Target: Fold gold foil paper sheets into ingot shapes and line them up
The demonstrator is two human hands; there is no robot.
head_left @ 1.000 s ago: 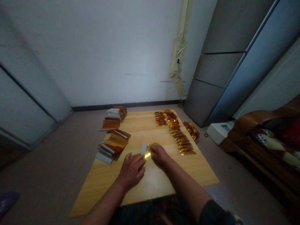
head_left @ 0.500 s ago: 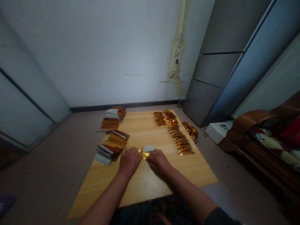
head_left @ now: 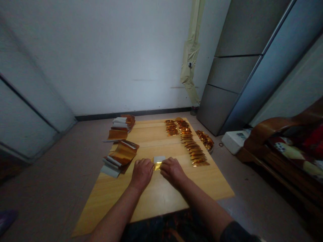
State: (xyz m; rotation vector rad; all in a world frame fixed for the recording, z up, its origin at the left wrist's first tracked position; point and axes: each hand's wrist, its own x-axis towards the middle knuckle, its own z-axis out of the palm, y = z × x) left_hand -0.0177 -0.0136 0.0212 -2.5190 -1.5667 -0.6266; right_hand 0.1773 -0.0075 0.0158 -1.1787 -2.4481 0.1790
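A small sheet of gold foil paper (head_left: 158, 162), gold on one side and white on the other, lies on the wooden board (head_left: 161, 198) between both hands. My left hand (head_left: 141, 173) pinches its left edge with curled fingers. Pressed against its right edge, my right hand (head_left: 172, 171) is closed too. To the left sit stacks of unfolded gold sheets (head_left: 121, 155), with another stack (head_left: 122, 128) farther back. A long row of folded gold pieces (head_left: 189, 143) runs along the right side of the board.
A loose heap of gold pieces (head_left: 206, 140) lies on the floor off the board's right edge. A grey cabinet (head_left: 242, 67) stands at the back right, a white box (head_left: 234, 141) below it, and a wooden sofa (head_left: 290, 148) at the right.
Both hands moved slightly away from me on the board and closer together. The white flap of the sheet turned from upright-left to lying flat between the hands.
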